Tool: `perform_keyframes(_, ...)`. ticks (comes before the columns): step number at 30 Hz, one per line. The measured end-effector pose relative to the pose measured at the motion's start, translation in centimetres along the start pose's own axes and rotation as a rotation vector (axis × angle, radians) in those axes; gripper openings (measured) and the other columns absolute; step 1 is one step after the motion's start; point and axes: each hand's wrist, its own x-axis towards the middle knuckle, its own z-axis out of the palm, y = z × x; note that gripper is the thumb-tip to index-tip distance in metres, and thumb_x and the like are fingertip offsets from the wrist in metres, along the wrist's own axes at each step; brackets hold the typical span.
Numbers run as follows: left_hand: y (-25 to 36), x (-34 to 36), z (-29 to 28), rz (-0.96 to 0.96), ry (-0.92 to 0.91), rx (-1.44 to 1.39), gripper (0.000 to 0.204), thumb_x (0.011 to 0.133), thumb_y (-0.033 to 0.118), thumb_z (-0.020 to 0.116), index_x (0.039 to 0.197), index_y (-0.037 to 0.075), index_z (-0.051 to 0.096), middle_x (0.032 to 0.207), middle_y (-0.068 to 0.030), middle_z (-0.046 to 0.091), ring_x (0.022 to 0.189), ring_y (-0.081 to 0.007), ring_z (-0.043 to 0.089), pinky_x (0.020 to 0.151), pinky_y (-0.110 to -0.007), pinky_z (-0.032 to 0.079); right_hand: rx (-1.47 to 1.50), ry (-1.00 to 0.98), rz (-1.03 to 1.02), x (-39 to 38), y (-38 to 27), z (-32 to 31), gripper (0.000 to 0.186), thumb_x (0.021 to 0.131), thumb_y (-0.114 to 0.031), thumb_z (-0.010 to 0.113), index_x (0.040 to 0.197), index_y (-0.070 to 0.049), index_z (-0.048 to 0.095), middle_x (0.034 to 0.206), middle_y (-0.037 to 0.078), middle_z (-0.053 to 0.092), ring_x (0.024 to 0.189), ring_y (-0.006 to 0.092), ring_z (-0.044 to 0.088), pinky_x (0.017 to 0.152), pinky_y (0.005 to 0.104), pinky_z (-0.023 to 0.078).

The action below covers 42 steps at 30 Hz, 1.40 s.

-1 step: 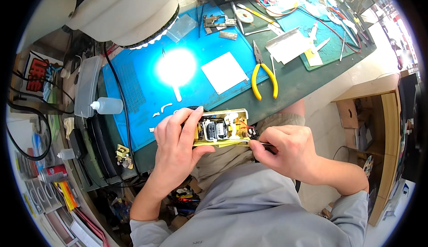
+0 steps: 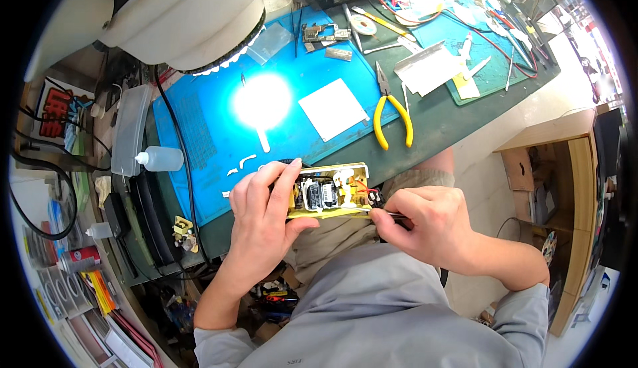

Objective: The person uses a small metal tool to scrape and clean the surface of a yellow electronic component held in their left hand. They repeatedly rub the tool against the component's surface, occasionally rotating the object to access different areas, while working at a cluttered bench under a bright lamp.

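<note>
An opened power adapter (image 2: pixel 330 195) with a transformer, white glue blobs and yellow insulation inside its shallow casing is held over my lap at the table's front edge. My left hand (image 2: pixel 262 215) grips its left end, fingers over the far side and thumb along the near side. My right hand (image 2: pixel 425 225) is closed around a thin metal tool (image 2: pixel 361 209), whose shaft lies along the casing's near right edge. Most of its handle is hidden in my fist, so its kind is unclear. Red wires and a black socket (image 2: pixel 376 198) stick out at the adapter's right end.
On the table lie yellow-handled pliers (image 2: pixel 392 123), a white square plate (image 2: pixel 333 109), a bent metal sheet (image 2: pixel 428 69) and a blue mat (image 2: pixel 219 149). A white lamp (image 2: pixel 193 16) overhangs the left. A squeeze bottle (image 2: pixel 162 158) and black cable (image 2: pixel 178 122) stand nearby.
</note>
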Motion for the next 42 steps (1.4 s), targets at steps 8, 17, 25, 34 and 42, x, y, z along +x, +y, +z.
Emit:
perform_keyframes(8, 0.2, 0.1, -0.4, 0.000, -0.026, 0.006, 0.081, 0.089, 0.050, 0.071, 0.152, 0.004, 0.050, 0.143, -0.0122, 0.053, 0.128, -0.0339, 0.047, 0.110, -0.048, 0.034, -0.159, -0.128, -0.028, 1.7, -1.7, -0.9, 0.033, 0.093, -0.026, 0.074, 0.069, -0.008, 0.060, 0.060, 0.005, 0.062, 0.051, 0.0247, 0.064, 0.048, 0.0379, 0.050)
perform_keyframes(17, 0.4, 0.1, -0.4, 0.008, -0.030, 0.016, 0.080, 0.084, 0.044, 0.076, 0.150, 0.004, 0.052, 0.142, -0.0101, 0.052, 0.123, -0.0307, 0.048, 0.106, -0.046, 0.035, -0.069, -0.099, -0.016, 1.9, -1.2, 0.0, 0.034, 0.088, -0.022, 0.079, 0.065, -0.009, 0.056, 0.056, 0.005, 0.058, 0.047, 0.0243, 0.059, 0.044, 0.0381, 0.045)
perform_keyframes(25, 0.7, 0.3, -0.5, -0.015, -0.044, 0.015, 0.079, 0.085, 0.045, 0.075, 0.149, 0.003, 0.052, 0.141, -0.0103, 0.052, 0.123, -0.0306, 0.048, 0.106, -0.045, 0.035, 0.048, -0.064, -0.056, 1.4, 0.7, 1.1, 0.035, 0.088, -0.025, 0.078, 0.067, -0.008, 0.056, 0.057, 0.005, 0.060, 0.047, 0.0245, 0.061, 0.044, 0.0380, 0.049)
perform_keyframes(34, 0.6, 0.3, -0.8, -0.004, -0.057, 0.017, 0.081, 0.084, 0.040, 0.078, 0.150, 0.002, 0.051, 0.142, -0.0110, 0.052, 0.124, -0.0307, 0.048, 0.106, -0.045, 0.035, -0.094, -0.152, -0.079, 2.5, -1.1, -1.0, 0.034, 0.090, -0.026, 0.077, 0.068, -0.009, 0.058, 0.058, 0.005, 0.062, 0.049, 0.0232, 0.063, 0.046, 0.0366, 0.050)
perform_keyframes(42, 0.6, 0.6, -1.2, -0.002, -0.081, -0.063, 0.085, 0.079, 0.023, 0.085, 0.152, 0.001, 0.050, 0.147, -0.0117, 0.052, 0.124, -0.0321, 0.048, 0.107, -0.046, 0.034, -0.127, -0.115, -0.044, 2.5, -1.9, -1.1, 0.039, 0.086, -0.024, 0.080, 0.064, -0.010, 0.051, 0.056, 0.004, 0.057, 0.046, 0.0250, 0.059, 0.044, 0.0380, 0.045)
